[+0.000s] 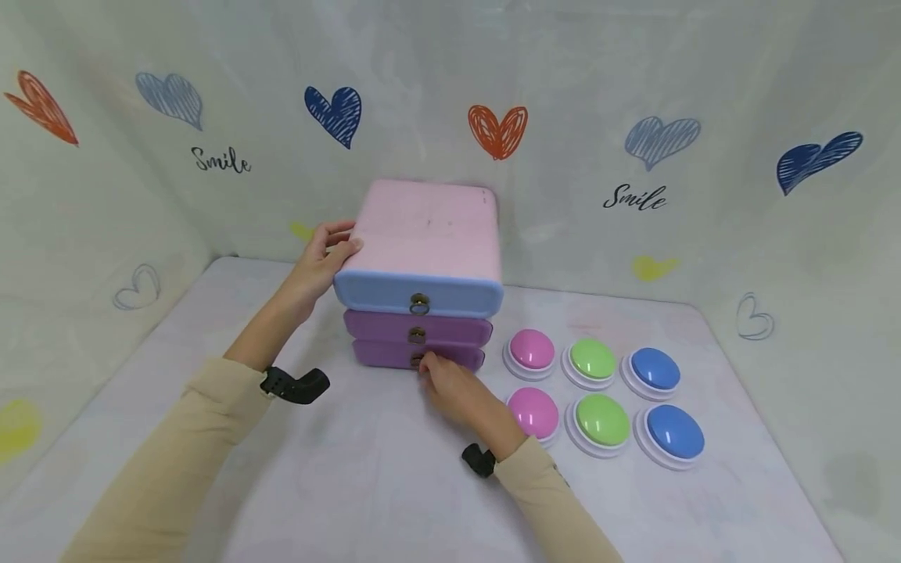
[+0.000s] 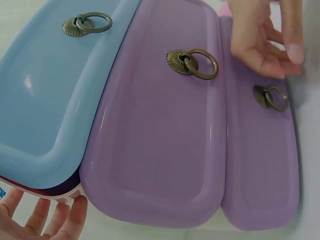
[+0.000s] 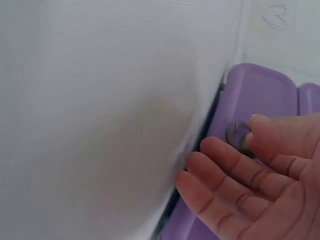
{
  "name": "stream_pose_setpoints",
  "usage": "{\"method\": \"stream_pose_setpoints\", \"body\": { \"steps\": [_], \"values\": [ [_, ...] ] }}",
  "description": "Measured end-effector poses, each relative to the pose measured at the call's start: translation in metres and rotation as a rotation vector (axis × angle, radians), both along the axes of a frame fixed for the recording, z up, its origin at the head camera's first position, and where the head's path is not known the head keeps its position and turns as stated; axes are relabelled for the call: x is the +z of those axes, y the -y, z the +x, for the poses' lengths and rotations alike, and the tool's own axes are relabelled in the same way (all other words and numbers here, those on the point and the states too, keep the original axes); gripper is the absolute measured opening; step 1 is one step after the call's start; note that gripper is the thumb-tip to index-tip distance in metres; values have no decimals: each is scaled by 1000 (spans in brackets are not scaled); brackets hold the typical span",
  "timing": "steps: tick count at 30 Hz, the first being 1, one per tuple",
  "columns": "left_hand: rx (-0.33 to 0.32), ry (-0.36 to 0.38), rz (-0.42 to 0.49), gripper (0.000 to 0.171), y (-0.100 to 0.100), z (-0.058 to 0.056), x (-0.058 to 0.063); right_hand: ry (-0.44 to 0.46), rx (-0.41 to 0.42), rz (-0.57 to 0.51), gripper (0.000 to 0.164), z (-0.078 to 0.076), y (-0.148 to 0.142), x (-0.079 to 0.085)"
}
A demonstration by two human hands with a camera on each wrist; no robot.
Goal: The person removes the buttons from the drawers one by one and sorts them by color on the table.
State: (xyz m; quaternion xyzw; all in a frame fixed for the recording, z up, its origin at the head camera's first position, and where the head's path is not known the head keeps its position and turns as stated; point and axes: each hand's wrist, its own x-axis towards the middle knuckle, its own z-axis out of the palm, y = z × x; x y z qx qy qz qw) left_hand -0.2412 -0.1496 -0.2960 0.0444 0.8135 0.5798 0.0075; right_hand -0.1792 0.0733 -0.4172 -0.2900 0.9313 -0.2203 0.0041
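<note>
A small drawer cabinet with a pink top (image 1: pixel 425 231) stands towards the back of the table. Its upper drawer front (image 1: pixel 383 291) is light blue; the middle drawer (image 1: pixel 380 327) and bottom drawer (image 1: pixel 380 354) are purple. Each front carries a bronze ring pull. My left hand (image 1: pixel 325 262) rests against the cabinet's left side, its thumb by the top edge. Low at the front is my right hand (image 1: pixel 450 389), fingers loosely bent beside the bottom ring pull (image 2: pixel 275 97). In the left wrist view that ring hangs apart from the fingertips; the right wrist view blurs it beside the thumb.
Right of the cabinet, several dome buttons stand in two rows: pink (image 1: pixel 532 349), green (image 1: pixel 593 358) and blue (image 1: pixel 655 368) at the back, the same colours in front. The front pink button (image 1: pixel 533 412) is close to my right wrist. A heart-printed backdrop (image 1: pixel 563 70) rises behind.
</note>
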Motion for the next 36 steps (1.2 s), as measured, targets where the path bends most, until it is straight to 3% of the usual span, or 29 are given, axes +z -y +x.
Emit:
{"method": "stream_pose_setpoints", "body": {
  "steps": [8,12,18,25,30,33,36],
  "values": [
    [0,-1,-2,58,1,1,0,-29,17,-66,9,16,-22,19],
    [1,-1,7,58,0,1,1,-92,9,-70,7,28,-36,34],
    [-26,6,15,60,-2,3,2,-136,-23,-71,19,47,-65,55],
    [-59,5,24,62,0,7,2,-223,-44,0,32,57,-93,63],
    [-49,-3,47,59,4,19,3,-262,-61,69,41,61,-111,67],
    [-12,-72,35,54,2,33,4,-299,-66,81,49,62,-119,71],
    [37,-256,0,48,-3,51,3,-330,-67,82,55,64,-125,73]
  ]
}}
